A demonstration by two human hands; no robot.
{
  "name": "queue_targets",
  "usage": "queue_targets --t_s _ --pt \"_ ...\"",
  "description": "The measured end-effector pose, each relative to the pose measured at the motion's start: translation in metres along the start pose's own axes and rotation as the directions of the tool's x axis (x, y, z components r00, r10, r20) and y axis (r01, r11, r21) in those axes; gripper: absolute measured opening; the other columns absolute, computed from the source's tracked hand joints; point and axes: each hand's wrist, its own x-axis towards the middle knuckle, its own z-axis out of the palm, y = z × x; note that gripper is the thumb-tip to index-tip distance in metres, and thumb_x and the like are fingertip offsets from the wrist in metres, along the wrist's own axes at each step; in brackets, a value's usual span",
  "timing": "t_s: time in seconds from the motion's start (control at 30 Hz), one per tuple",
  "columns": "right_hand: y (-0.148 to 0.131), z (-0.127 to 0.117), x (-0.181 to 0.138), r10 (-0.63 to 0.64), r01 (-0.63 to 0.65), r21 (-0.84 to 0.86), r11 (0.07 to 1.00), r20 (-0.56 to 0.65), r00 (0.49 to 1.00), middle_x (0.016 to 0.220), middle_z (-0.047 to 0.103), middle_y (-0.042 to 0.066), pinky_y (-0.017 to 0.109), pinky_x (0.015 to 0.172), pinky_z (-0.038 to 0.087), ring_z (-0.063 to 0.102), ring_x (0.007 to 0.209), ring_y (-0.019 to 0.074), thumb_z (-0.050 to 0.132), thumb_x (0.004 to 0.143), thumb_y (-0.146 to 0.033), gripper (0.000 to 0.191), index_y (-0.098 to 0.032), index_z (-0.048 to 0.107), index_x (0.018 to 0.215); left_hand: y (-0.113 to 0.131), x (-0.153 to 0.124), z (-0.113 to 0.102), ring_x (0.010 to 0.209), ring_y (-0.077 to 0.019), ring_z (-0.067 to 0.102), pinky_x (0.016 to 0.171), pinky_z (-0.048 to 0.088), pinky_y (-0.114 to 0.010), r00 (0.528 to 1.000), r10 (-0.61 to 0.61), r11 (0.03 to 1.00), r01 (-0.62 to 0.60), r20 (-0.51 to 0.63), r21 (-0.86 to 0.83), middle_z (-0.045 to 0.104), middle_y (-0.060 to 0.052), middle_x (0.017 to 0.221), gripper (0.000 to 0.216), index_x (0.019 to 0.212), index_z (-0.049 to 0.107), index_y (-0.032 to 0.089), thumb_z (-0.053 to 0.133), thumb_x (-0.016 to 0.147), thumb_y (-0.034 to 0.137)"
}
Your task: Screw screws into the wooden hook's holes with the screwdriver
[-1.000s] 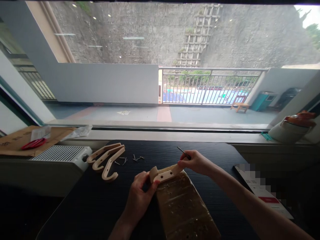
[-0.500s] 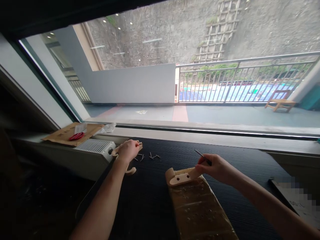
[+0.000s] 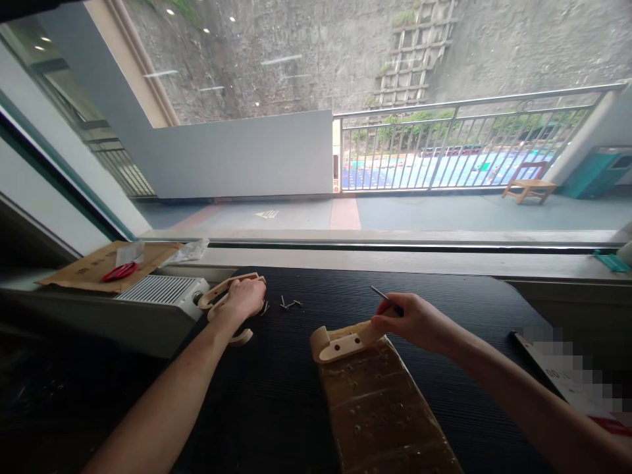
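Observation:
My right hand (image 3: 415,322) is closed around a slim screwdriver (image 3: 388,300) with a dark handle, its metal shaft pointing up and left. The fingers of that hand also touch the end of a light wooden hook (image 3: 340,345) with two dark holes. This hook lies across the far end of a brown box (image 3: 380,408) wrapped in clear tape. My left hand (image 3: 247,297), fingers curled downward, is over several more wooden hooks (image 3: 213,295) at the left table edge. Screws (image 3: 265,307) lie partly under its fingers, and whatever it pinches is hidden.
More loose screws (image 3: 290,304) lie on the black table (image 3: 336,289). Left of it stand a white radiator (image 3: 160,289), red scissors (image 3: 120,271) on a brown paper envelope (image 3: 79,266), and crumpled clear plastic (image 3: 190,250). A partly pixelated device (image 3: 548,372) lies right. The window spans the far side.
My left hand has shifted slightly right and nearer, covering some of the screws. The right hand keeps its hold on the screwdriver. The whole view has swung a little to the right.

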Motion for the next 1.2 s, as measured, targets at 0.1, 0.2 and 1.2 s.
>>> queue_targets --t_s 0.1,0.2,1.2 --pt "-0.005 -0.003 -0.003 0.009 -0.009 -0.011 1.000 0.004 1.000 0.066 0.061 0.001 0.022 0.047 0.032 0.050 0.057 0.0124 0.056 0.072 -0.042 0.024 -0.019 0.063 0.076 0.011 -0.015 -0.022 0.081 -0.0261 0.064 0.072 0.049 -0.038 0.992 -0.051 0.997 0.043 -0.118 -0.071 0.068 -0.009 0.082 0.020 0.084 0.066 0.015 0.052 0.081 0.028" --pt "-0.011 -0.006 -0.005 0.017 -0.018 -0.053 0.998 -0.008 1.000 0.064 0.059 0.000 0.022 0.046 0.031 0.049 0.056 0.0120 0.055 0.072 -0.043 0.024 -0.020 0.063 0.075 0.042 -0.043 -0.048 0.072 -0.0180 0.065 0.062 0.050 -0.025 0.965 -0.018 0.922 -0.086 -0.262 -0.379 0.069 -0.002 0.082 0.027 0.094 0.065 0.019 0.047 0.082 0.035" --pt "-0.009 0.000 -0.008 0.048 -0.057 -0.181 0.982 -0.055 0.997 0.050 0.051 -0.003 0.022 0.041 0.024 0.041 0.045 0.0103 0.055 0.072 -0.031 0.016 -0.022 0.049 0.060 0.127 -0.109 -0.017 0.084 -0.0189 0.061 0.100 0.028 -0.041 0.676 0.333 0.744 -0.617 -0.658 -0.257 0.071 0.007 0.071 0.019 0.081 0.062 0.027 0.056 0.072 0.011"
